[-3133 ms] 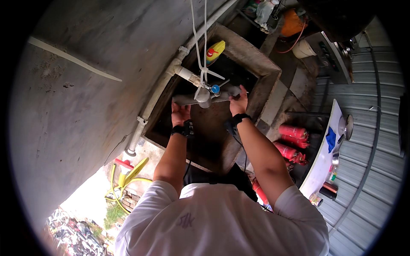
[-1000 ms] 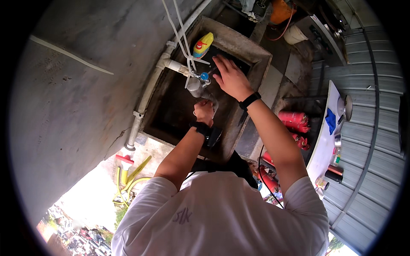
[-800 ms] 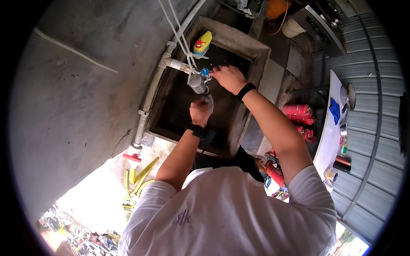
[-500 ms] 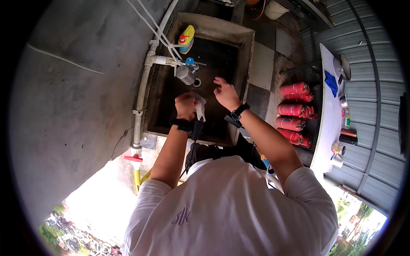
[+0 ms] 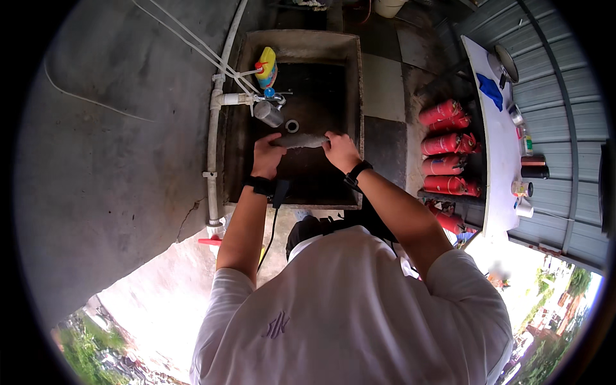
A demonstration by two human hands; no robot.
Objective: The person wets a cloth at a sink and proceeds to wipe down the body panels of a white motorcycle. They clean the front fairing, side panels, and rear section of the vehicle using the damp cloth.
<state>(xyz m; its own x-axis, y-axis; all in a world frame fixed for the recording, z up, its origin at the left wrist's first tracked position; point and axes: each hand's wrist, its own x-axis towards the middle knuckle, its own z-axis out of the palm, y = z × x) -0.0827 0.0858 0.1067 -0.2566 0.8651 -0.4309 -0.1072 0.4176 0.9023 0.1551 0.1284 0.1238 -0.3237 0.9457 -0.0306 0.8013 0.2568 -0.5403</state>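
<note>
Stretched level between two hands after hanging from the left alone a moment earlier, what appears to be a grey cloth (image 5: 303,140) is held over a dark rectangular sink (image 5: 359,128). Fingers curled, the left hand (image 5: 267,156) grips one end while the right hand (image 5: 341,151) pinches the other, near a blue-handled tap (image 5: 269,93) and a yellow bottle (image 5: 267,67).

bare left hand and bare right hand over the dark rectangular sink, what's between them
In the head view, a bunched grey cloth-like strip stretches between the bare left hand and the bare right hand, one end held in each.
</note>
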